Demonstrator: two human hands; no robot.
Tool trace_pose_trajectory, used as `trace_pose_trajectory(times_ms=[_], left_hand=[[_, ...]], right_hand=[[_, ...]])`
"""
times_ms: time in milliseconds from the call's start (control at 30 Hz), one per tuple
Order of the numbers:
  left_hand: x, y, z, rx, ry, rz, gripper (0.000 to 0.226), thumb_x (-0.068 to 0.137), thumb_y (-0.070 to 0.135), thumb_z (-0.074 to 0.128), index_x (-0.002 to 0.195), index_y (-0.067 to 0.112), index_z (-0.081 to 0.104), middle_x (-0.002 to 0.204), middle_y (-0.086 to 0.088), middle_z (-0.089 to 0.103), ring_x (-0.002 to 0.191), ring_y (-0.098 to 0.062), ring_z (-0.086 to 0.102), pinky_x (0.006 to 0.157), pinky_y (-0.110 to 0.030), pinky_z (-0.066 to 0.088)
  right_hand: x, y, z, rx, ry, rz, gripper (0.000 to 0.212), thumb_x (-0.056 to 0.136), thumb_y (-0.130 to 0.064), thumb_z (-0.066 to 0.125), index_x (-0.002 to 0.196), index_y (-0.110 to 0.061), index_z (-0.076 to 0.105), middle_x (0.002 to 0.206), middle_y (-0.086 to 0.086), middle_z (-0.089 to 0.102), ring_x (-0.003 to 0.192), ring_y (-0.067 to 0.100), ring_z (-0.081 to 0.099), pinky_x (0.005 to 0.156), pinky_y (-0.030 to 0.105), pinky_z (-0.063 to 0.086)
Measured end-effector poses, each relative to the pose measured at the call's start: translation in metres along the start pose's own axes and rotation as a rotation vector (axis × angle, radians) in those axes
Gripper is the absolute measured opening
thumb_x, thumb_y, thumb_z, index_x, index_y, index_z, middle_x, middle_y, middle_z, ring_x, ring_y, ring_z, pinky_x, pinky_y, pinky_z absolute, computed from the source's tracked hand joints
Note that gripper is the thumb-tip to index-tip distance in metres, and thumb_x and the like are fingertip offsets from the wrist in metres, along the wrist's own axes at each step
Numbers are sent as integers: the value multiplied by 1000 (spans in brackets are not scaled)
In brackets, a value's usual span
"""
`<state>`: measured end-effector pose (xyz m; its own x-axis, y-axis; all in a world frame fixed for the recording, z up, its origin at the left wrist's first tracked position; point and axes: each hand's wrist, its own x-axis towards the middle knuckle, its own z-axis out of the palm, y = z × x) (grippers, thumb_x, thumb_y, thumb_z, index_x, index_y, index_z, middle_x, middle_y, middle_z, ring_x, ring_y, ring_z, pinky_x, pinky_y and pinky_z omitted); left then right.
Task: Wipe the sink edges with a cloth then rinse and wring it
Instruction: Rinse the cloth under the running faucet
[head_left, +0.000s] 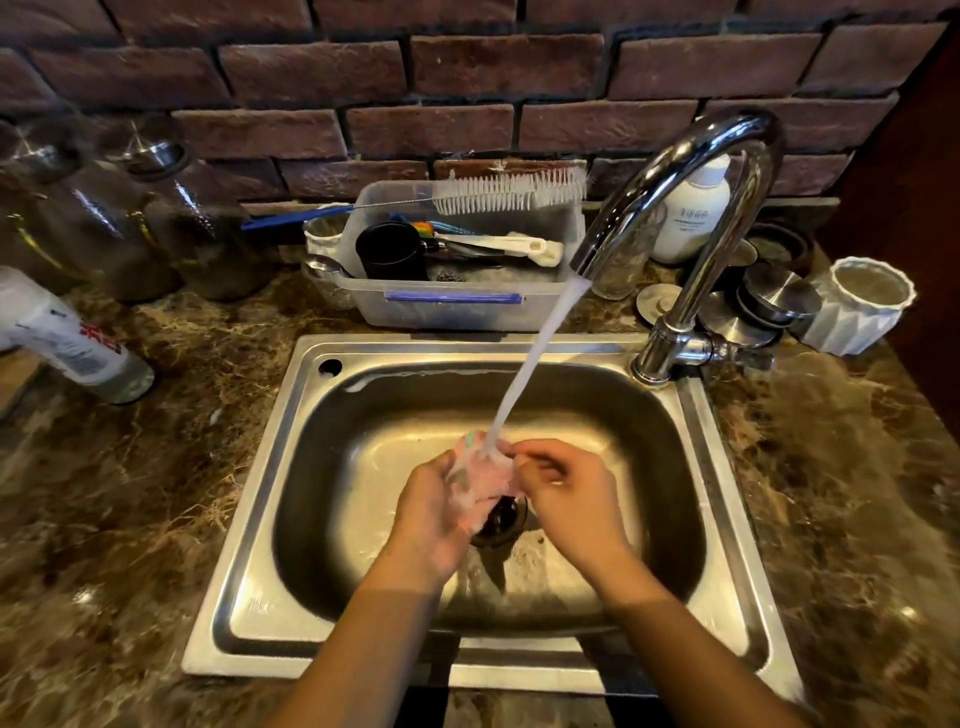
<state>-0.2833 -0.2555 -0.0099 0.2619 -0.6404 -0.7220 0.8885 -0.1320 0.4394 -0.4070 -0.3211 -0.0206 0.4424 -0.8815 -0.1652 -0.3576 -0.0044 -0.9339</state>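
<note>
Water runs in a slanted stream from the chrome faucet down onto a pale pink cloth, which is bunched between both hands over the middle of the steel sink, just above the dark drain. The left hand cups the cloth from below and from the left, its grip curled around the wet bundle. The right hand meets it from the right, its grip pinching the cloth's upper edge between thumb and fingers close to where the stream lands. Both forearms reach in over the sink's near rim.

Behind the sink, on the brown marbled counter, stands a clear plastic tub holding a black cup and utensils, with a white bottle brush lying across its top. A white bottle stands behind the faucet, and a white ribbed cup sits at the right beside stacked metal lids. Dark glass jars line the left along the brick wall, and another white bottle lies at the far left.
</note>
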Motion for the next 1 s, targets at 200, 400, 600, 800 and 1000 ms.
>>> trace_pose_trajectory(times_ms=[200,400,600,800,1000], left_hand=[[5,-13,-16,51,126,22,33,99,25,53,118,3,70,92,-14,73,81,-23,74,62,-29,58],[0,-14,-19,116,184,67,25,89,21,69,110,10,77,93,-9,76,84,-18,71,64,-28,57],[-9,0,-18,339,245,291,19,93,27,66,95,13,79,94,-11,78,93,-24,68,76,-36,50],[-9,17,-26,604,201,597,16,92,22,69,87,15,82,80,-2,78,80,-15,69,69,-27,53],[-8,18,-24,968,100,784,23,95,28,65,78,28,81,79,-1,69,81,-16,63,68,-24,50]], right_hand=[[-10,14,19,-104,-51,-9,18,87,-28,75,105,-30,77,89,-17,74,84,-1,67,72,11,52],[-9,20,31,-168,-56,-86,24,83,-40,79,106,-33,78,98,-16,63,92,0,61,81,11,49],[11,26,30,178,100,161,11,89,-23,69,85,-26,79,89,-8,76,90,12,69,87,41,58],[21,23,22,414,13,298,15,98,-16,59,88,-15,71,87,4,77,95,28,72,88,46,60],[13,14,26,-102,123,64,12,91,-22,69,99,-27,63,97,-10,67,88,9,64,67,14,51]])
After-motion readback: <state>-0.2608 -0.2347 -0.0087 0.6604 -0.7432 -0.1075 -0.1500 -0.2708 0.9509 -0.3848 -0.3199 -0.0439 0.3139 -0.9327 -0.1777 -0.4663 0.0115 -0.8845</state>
